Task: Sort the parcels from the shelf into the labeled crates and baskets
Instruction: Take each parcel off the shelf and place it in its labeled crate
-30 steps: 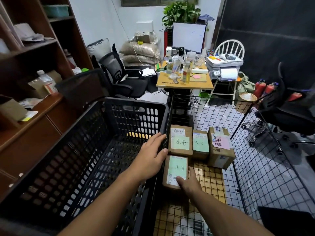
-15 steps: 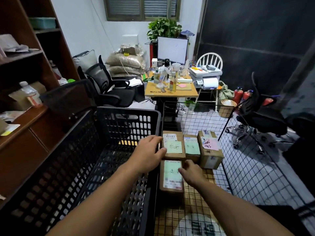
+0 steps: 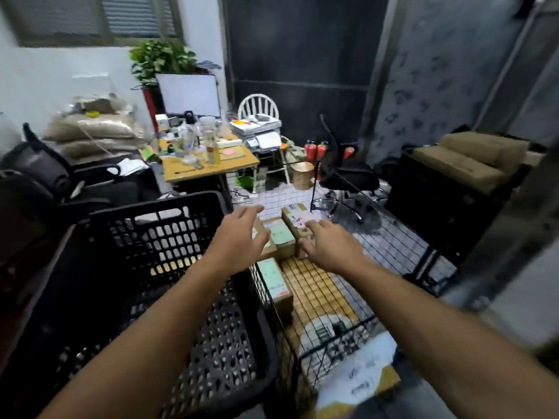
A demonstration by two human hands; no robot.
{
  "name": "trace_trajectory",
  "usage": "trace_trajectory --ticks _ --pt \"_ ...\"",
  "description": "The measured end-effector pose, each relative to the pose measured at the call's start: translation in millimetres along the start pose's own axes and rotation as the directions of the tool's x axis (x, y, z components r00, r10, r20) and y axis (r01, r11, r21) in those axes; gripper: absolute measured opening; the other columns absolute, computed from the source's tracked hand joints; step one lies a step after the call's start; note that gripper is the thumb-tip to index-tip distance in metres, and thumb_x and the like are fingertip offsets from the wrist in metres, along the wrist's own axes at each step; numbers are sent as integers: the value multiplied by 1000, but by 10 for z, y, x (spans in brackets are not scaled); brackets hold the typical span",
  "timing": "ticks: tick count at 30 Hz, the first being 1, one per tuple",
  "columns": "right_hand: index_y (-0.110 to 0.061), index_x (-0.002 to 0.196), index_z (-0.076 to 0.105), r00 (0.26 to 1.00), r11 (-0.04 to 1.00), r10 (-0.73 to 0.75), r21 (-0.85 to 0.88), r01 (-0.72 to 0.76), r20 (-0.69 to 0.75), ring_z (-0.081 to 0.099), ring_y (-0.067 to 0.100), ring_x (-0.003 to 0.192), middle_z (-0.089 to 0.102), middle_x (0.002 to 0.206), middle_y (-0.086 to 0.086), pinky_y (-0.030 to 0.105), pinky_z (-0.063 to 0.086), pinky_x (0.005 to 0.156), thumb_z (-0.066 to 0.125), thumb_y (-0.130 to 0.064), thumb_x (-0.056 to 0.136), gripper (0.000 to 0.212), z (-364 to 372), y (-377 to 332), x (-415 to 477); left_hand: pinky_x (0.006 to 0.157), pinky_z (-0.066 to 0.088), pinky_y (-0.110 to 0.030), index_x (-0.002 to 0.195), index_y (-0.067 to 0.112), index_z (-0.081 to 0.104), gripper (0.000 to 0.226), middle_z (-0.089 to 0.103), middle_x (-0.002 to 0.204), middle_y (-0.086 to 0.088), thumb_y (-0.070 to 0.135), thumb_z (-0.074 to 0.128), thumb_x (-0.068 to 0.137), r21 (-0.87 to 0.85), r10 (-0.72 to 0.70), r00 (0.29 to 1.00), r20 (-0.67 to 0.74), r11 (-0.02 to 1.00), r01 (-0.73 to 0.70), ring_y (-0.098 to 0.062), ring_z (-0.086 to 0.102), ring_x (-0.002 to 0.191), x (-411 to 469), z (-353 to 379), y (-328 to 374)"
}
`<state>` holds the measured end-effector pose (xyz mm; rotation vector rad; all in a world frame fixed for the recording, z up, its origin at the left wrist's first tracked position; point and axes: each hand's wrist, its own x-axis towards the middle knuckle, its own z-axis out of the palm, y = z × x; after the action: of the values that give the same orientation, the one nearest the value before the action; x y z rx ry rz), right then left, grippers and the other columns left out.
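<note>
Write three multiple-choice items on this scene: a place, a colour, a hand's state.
1. The nearest parcel lies: A on the desk; B in the wire basket; C on the white chair.
2. The plastic crate is: A black; B blue; C white.
3. The left hand is: A gripping a parcel; B open, holding nothing; C out of view.
B: wire mesh walls surround it. A: its rim and walls are black. B: its fingers are straight and spread.
</note>
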<state>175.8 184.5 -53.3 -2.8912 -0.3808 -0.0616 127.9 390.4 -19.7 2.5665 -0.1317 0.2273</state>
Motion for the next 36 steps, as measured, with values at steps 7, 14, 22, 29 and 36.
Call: trace_trajectory --ticks 7,14,22,29,36 --pt "-24 148 39 970 977 186 -74 -199 -158 48 32 130 48 145 7 46 47 98 39 -55 103 54 -328 18 -1021 112 28 -40 151 23 34 53 35 153 -4 35 51 102 -79 199 977 81 978 -193 -26 29 141 -319 69 431" --pt "-23 147 41 868 883 426 -94 -461 -257 50 34 127 50 141 8 48 46 99 42 -51 103 53 -570 280 -2163 110 34 -42 151 20 36 56 41 148 -7 33 53 99 -133 443 883 156 895 -426 -28 37 136 -660 400 1100" --pt "-22 140 47 671 703 636 -73 -708 -382 48 34 129 52 138 8 49 44 101 45 -52 101 49 -770 640 -3538 111 32 -42 149 17 39 55 41 148 -8 33 54 99 -240 661 713 234 749 -617 -32 38 136 -1115 870 2006" --pt "-26 147 42 474 537 735 -12 -844 -485 36 28 144 41 154 4 49 36 112 44 -54 101 54 -976 941 -4657 113 32 -44 150 25 35 55 37 152 -1 37 52 99 -366 765 574 290 643 -672 -26 33 139 -1690 1248 2920" --pt "-25 149 44 301 385 748 17 -923 -591 36 29 144 42 155 6 50 37 112 48 -52 101 55 -1263 1182 -5753 115 29 -38 150 26 36 56 36 153 4 35 53 98 -506 880 419 223 472 -722 -20 31 140 -2502 1471 3862"
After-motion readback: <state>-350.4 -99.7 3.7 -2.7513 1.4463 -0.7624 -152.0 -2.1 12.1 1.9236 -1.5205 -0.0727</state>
